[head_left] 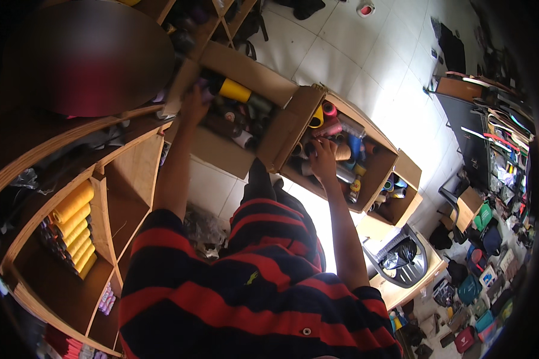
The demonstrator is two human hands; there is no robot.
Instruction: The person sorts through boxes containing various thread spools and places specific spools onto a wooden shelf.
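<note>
My left hand (pixel 193 106) reaches into the left end of an open cardboard box (pixel 224 163). Its fingers are closed around a purple thread spool (pixel 207 91), though shadow hides part of the grip. Close by lie a yellow thread cone (pixel 235 90) and several dark and white spools. To the right, my right hand (pixel 323 158) is inside a second cardboard box (pixel 294 122) full of thread cones. Its fingers are apart and rest on the pile, beside a tan cone (pixel 342 151); nothing is visibly gripped. Pink spools (pixel 327 127) and a blue spool (pixel 354 145) lie around it.
A wooden shelf (pixel 132 157) at left holds a stack of yellow thread cones (pixel 75 206). Further right are a smaller box (pixel 408 200) of spools and a grey chair (pixel 410 272). Bags and goods cover the floor at far right. A person's blurred shape (pixel 96 54) is at upper left.
</note>
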